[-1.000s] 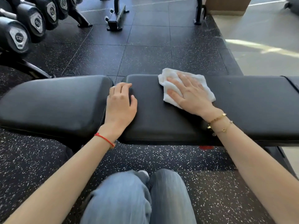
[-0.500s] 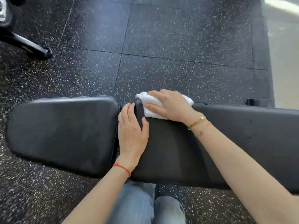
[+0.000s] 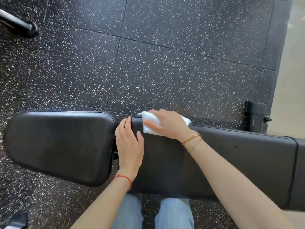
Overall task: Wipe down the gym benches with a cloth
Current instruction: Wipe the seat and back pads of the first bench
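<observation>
Two hands engaged: white cloth (image 3: 151,124) pressed flat-fingered by right hand (image 3: 166,124) at back pad (image 3: 214,154) 12 o'clock edge; left hand (image 3: 129,146) laid flat, grasping nothing. Risk: cloth pushed off far edge.

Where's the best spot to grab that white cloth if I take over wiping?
Probably the cloth's left near corner, reached from the person's side. It lies draped over the long pad's far edge under the flat right hand, and that corner shows uncovered.

Two bench pads (image 3: 61,146) (image 3: 231,159), one cloth (image 3: 150,124), two hands (image 3: 130,146) (image 3: 168,124).
</observation>
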Tool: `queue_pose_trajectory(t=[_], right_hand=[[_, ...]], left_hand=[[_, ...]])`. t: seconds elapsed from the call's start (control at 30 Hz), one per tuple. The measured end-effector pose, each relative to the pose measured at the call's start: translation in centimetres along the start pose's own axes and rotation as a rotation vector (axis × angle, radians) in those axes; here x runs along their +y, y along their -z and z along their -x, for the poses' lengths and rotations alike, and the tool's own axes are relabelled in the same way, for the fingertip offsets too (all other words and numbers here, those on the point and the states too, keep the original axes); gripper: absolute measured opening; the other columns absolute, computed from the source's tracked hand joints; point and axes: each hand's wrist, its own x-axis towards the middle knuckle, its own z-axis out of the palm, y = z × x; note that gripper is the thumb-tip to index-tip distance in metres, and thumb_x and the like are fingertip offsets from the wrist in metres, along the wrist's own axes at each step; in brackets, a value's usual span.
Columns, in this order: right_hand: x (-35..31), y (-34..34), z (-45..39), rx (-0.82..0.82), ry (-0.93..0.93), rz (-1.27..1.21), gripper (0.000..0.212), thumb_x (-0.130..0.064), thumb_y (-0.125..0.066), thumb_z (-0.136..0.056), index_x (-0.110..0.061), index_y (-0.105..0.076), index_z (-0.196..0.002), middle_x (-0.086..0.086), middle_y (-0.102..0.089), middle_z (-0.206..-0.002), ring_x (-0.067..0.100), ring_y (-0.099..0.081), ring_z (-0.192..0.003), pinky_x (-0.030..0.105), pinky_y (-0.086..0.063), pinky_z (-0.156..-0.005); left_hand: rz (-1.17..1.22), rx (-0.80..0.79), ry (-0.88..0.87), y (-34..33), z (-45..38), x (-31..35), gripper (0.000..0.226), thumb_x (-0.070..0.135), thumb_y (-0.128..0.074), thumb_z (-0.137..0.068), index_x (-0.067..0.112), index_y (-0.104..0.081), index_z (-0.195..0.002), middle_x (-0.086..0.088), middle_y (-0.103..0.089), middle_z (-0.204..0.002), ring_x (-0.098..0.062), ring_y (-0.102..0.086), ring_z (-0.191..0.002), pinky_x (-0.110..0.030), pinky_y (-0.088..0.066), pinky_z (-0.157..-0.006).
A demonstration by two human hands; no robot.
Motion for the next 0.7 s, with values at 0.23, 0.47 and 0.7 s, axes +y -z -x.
queue_pose_trajectory(t=[0.23, 0.47, 0.7], right_hand=[[4.5, 0.8, 3.7, 0.027, 0.025, -0.018, 0.062, -0.072, -0.025, -0.087, -0.034, -0.055, -0.127, -0.001, -0.061, -0.092, 0.029, -0.060, -0.083, 0.044, -0.047, -0.074], [1.9, 1.0, 1.4, -0.009, 0.043, -0.079, 0.066, -0.071, -0.023, -0.085, -0.036, -0.051, -0.133, 0.004, -0.063, -0.098, 0.030, -0.062, -0.087, 0.041, -0.046, -0.073], [3.8, 0.3, 2.7, 0.030, 0.128, -0.022, 0.061, -0.070, -0.027, -0.092, -0.032, -0.048, -0.135, 0.003, -0.060, -0.094, 0.030, -0.057, -0.078, 0.045, -0.047, -0.069]], left_hand=[[0.008, 0.016, 0.043, -0.3, 0.1, 0.3, 0.051, 0.016, -0.044, -0.097, 0.001, -0.039, -0.146, -0.017, -0.042, -0.144, -0.033, -0.039, -0.133, -0.046, -0.031, -0.116], [0.014, 0.043, 0.077, -0.6, 0.1, 1.1, 0.050, 0.016, -0.040, -0.097, 0.001, -0.040, -0.145, -0.016, -0.043, -0.144, -0.032, -0.039, -0.133, -0.046, -0.031, -0.116], [-0.014, 0.098, 0.078, -1.1, 0.3, 1.1, 0.049, 0.016, -0.042, -0.098, 0.002, -0.042, -0.145, -0.015, -0.045, -0.144, -0.032, -0.041, -0.134, -0.043, -0.033, -0.116]])
